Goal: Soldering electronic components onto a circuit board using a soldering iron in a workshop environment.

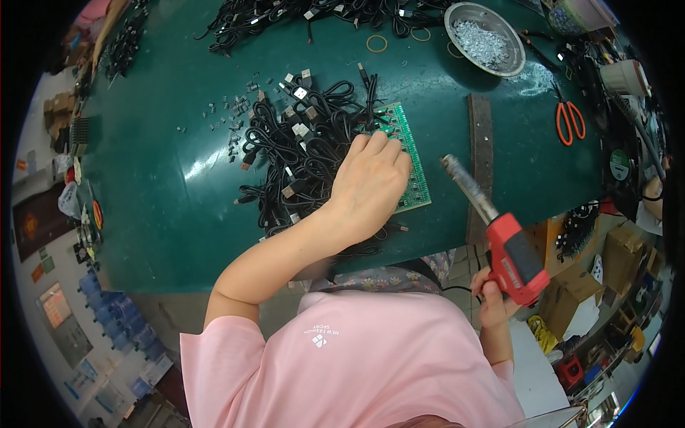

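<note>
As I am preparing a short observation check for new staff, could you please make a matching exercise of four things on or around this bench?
1. heat gun
2. scissors
3. circuit board
4. metal bowl

A. partly covered by the left hand
B. holding clear pieces
C. in the right hand
D. orange-handled

Pairs: 1-C, 2-D, 3-A, 4-B

Head-worn fisheye, downward over table
</note>
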